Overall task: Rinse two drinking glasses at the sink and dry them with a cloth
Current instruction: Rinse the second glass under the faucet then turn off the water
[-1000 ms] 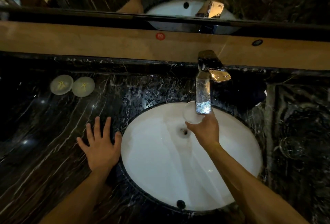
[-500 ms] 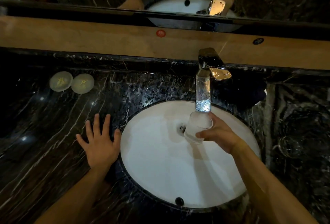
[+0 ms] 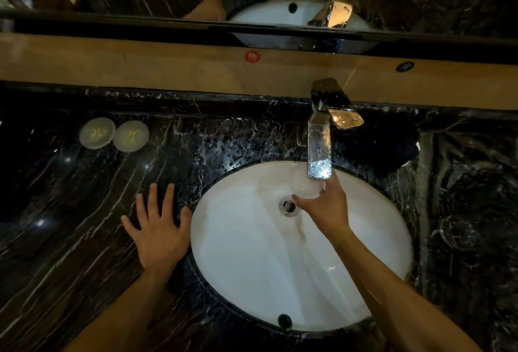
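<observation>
My right hand (image 3: pixel 326 207) holds a clear drinking glass (image 3: pixel 307 183) over the white oval sink (image 3: pixel 252 253), right under the chrome tap (image 3: pixel 326 104). Water (image 3: pixel 319 152) streams from the spout onto the glass, which is tipped with its mouth toward me. My left hand (image 3: pixel 158 228) lies flat with fingers spread on the black marble counter (image 3: pixel 70 225), touching the basin's left rim. A second clear glass (image 3: pixel 459 235) stands on the counter to the right of the basin, faint against the dark stone. No cloth is clearly visible.
Two round white lids or coasters (image 3: pixel 113 134) lie at the back left of the counter. A dark bundle (image 3: pixel 392 147) sits behind the basin at the right of the tap. A wooden ledge (image 3: pixel 168 65) and a mirror run along the back.
My right hand has turned the glass from upright under the stream to tipped with its mouth toward me, and moved it slightly back. My left hand has stayed put.
</observation>
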A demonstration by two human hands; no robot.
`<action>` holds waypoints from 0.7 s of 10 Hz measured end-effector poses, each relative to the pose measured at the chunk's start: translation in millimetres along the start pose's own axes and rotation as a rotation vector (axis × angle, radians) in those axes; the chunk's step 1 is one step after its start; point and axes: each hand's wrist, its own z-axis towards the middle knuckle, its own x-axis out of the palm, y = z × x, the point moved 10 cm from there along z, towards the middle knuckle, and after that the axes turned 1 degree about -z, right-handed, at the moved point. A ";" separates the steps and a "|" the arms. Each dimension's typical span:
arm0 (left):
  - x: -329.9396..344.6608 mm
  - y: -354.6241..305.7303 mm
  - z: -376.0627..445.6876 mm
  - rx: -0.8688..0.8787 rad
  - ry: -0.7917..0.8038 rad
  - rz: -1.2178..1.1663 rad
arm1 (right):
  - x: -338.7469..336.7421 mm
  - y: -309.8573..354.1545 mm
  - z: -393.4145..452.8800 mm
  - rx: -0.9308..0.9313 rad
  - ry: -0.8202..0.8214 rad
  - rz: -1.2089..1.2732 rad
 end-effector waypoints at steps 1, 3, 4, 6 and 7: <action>0.3 0.1 -0.4 -0.001 0.002 -0.001 | -14.0 -2.0 3.4 0.017 -0.034 -0.009; 1.3 0.8 0.6 -0.005 0.001 -0.003 | -9.0 -31.2 -0.2 0.204 0.271 0.274; 0.9 0.4 0.2 -0.002 -0.005 -0.003 | 9.4 -44.2 -13.3 0.312 0.514 0.374; 1.2 1.0 0.1 -0.005 -0.008 -0.009 | 41.4 -36.5 -21.8 0.372 0.654 0.450; 1.5 1.2 0.1 -0.003 -0.002 -0.005 | 53.7 -47.0 -20.3 0.527 0.619 0.522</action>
